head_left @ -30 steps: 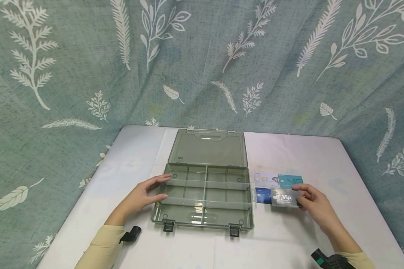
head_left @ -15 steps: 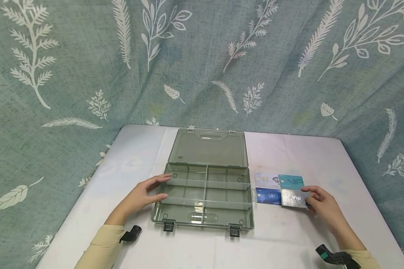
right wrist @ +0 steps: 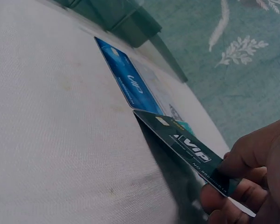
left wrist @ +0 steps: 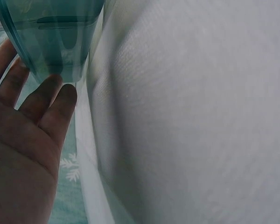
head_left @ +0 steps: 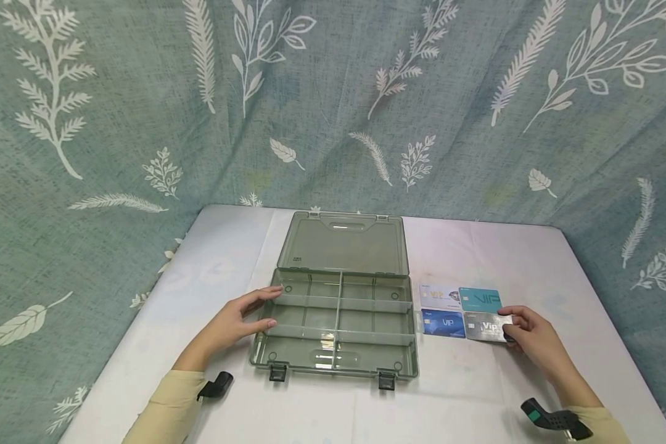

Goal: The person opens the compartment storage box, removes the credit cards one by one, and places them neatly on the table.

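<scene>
My right hand (head_left: pixel 535 339) pinches the right end of a silver-grey VIP card (head_left: pixel 480 327). In the right wrist view that card (right wrist: pixel 182 144) looks dark and tilts, its gripped end raised off the cloth and its far corner down near the blue card (right wrist: pixel 126 74). A teal VIP card (head_left: pixel 480 300), a pale VIP card (head_left: pixel 440 296) and the blue one lie beside it in a two-by-two block. My left hand (head_left: pixel 235 320) rests with extended fingers against the left wall of a translucent green divided box (head_left: pixel 374 317); in the left wrist view the fingers touch its side.
The box lid (head_left: pixel 344 243) lies folded back behind the box. Two dark latches (head_left: pixel 278 373) hang at its front edge. A white cloth covers the table (head_left: pixel 333 413), and a leaf-patterned curtain (head_left: pixel 322 111) stands behind and at the sides.
My right hand has moved the silver-grey card to the right, off the blue card, and lowered it beside that card, below the teal one. My left hand has stayed at the box.
</scene>
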The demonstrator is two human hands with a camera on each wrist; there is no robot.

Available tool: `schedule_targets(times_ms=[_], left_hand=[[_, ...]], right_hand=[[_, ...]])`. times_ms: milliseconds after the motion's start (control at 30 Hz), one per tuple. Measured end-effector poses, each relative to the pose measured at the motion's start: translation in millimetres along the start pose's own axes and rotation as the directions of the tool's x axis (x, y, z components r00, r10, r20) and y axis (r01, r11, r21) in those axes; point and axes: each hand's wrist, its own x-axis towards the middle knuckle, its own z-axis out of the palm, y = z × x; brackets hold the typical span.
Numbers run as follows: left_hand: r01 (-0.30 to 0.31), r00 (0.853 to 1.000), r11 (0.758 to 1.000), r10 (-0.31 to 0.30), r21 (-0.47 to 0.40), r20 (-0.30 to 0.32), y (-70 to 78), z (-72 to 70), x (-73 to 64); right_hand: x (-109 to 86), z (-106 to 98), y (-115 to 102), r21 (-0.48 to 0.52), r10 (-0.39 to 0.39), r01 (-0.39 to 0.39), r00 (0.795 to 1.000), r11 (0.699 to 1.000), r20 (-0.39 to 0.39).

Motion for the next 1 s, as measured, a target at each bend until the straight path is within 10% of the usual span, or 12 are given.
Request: schedule_targets(times_ms=[1000], left_hand=[[0.007,1.000,1.000,-0.007,0.004,0.008,-0.8,-0.4,-0.6]], right_hand=[[0.2,17,-2,-0.357,-0.132,0.076,0.982,0.931,-0.136]])
